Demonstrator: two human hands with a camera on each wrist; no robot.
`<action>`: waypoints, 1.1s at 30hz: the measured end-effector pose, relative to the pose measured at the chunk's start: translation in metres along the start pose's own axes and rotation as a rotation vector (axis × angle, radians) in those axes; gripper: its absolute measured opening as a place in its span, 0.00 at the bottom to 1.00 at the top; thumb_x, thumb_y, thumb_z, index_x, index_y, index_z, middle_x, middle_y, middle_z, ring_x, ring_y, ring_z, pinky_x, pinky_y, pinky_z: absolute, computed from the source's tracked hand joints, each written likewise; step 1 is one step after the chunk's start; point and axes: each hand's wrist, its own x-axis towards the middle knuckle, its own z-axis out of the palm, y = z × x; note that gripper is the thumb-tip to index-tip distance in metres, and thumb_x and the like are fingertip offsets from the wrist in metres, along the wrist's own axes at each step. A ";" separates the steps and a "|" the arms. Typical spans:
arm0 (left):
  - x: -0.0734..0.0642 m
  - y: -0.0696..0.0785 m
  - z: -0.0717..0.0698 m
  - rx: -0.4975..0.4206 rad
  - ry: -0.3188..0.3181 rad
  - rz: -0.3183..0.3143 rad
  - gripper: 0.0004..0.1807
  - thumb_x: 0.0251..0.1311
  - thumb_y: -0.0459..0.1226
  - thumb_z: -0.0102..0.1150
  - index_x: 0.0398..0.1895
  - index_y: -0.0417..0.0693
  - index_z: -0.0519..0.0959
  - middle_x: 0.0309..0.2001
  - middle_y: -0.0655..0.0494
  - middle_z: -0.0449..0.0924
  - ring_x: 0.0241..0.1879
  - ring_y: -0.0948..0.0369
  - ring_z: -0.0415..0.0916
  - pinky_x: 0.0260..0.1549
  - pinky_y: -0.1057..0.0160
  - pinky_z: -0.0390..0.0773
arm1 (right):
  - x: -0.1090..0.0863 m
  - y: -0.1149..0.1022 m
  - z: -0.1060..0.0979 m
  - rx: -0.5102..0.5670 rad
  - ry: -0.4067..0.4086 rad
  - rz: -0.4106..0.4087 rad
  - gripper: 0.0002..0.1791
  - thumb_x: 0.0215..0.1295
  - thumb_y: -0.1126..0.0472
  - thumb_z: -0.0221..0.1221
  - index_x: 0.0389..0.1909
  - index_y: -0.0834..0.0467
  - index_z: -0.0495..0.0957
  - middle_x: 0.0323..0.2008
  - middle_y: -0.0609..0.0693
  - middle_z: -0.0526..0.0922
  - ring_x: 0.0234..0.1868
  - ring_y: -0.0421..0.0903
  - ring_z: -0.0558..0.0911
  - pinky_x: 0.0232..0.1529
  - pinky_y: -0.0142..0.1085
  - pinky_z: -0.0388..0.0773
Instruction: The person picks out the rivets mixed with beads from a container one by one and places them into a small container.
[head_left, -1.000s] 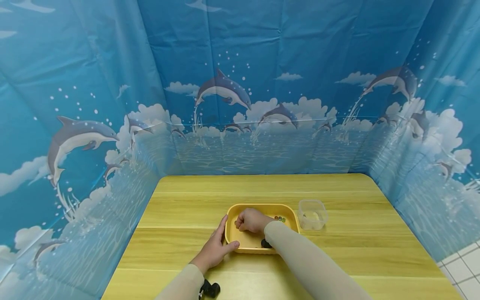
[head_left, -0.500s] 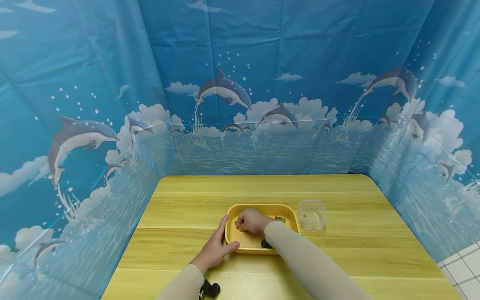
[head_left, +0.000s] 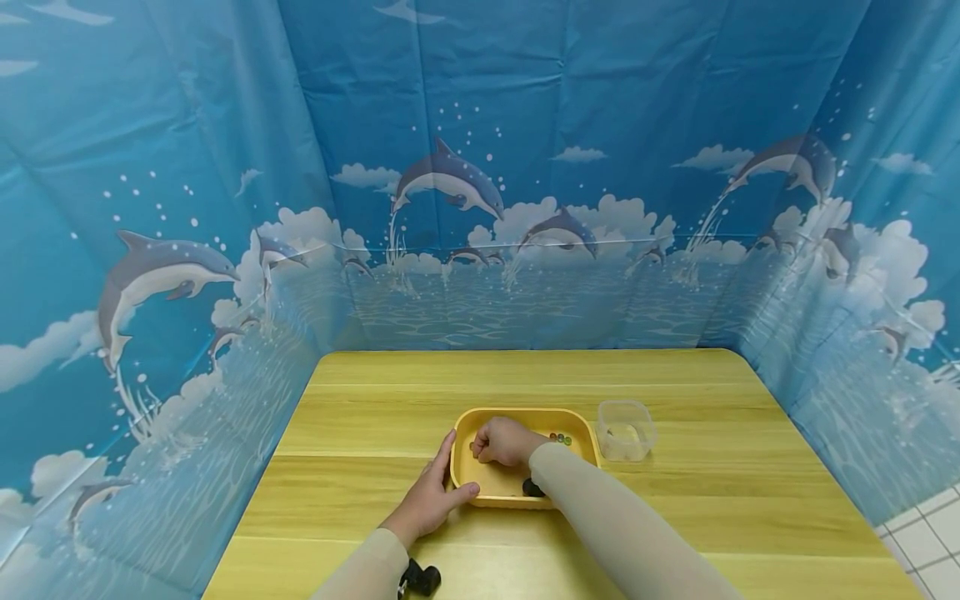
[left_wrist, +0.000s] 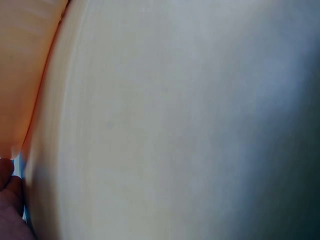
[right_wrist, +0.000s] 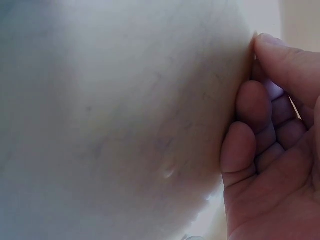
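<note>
A shallow yellow tray [head_left: 480, 497] sits near the middle of the wooden counter [head_left: 675, 517], and the left hand [head_left: 429, 498] steadies it at its left rim, fingers straight along the outside wall and the thumb lying over the near corner. The right hand [head_left: 504, 440] rests inside the tray with its fingers [right_wrist: 252, 107] curled into the palm; whether they pinch anything cannot be told. A few small coloured beads [head_left: 559, 437] lie in the tray just right of that hand, and a clear plastic cup [head_left: 626, 428] stands just beside the tray's right edge.
</note>
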 end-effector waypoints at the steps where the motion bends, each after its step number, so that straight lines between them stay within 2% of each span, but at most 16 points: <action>1: 0.000 0.000 0.000 -0.001 -0.001 0.000 0.56 0.71 0.54 0.65 0.88 0.67 0.37 0.84 0.41 0.51 0.82 0.41 0.53 0.77 0.37 0.59 | 0.000 0.000 0.000 0.000 -0.001 0.000 0.07 0.68 0.67 0.68 0.32 0.52 0.88 0.32 0.41 0.86 0.31 0.39 0.75 0.37 0.31 0.74; 12: 0.000 0.001 0.000 0.001 0.003 -0.007 0.56 0.70 0.55 0.66 0.88 0.64 0.37 0.85 0.41 0.49 0.82 0.40 0.51 0.77 0.36 0.57 | 0.003 0.004 0.000 -0.020 0.004 -0.018 0.06 0.68 0.65 0.69 0.32 0.51 0.88 0.31 0.39 0.85 0.31 0.38 0.76 0.39 0.31 0.75; 20: 0.000 0.002 -0.001 -0.007 -0.005 0.001 0.56 0.71 0.54 0.65 0.88 0.61 0.37 0.85 0.42 0.49 0.82 0.40 0.51 0.77 0.36 0.57 | 0.001 0.007 -0.002 0.043 -0.002 -0.025 0.08 0.68 0.66 0.69 0.30 0.49 0.89 0.30 0.39 0.86 0.32 0.39 0.77 0.39 0.32 0.76; 30: -0.002 0.003 0.000 -0.003 -0.001 -0.012 0.55 0.71 0.55 0.65 0.88 0.68 0.37 0.85 0.41 0.49 0.82 0.39 0.52 0.76 0.34 0.58 | 0.001 0.014 -0.004 0.105 -0.014 -0.020 0.08 0.70 0.64 0.68 0.32 0.48 0.88 0.32 0.39 0.86 0.33 0.39 0.78 0.39 0.32 0.77; 33: -0.002 0.004 -0.001 -0.004 0.002 -0.016 0.55 0.70 0.55 0.65 0.88 0.67 0.38 0.85 0.41 0.50 0.82 0.38 0.51 0.76 0.33 0.57 | 0.001 0.015 -0.004 0.125 -0.011 -0.020 0.08 0.70 0.64 0.67 0.33 0.49 0.89 0.32 0.39 0.87 0.32 0.39 0.78 0.38 0.32 0.77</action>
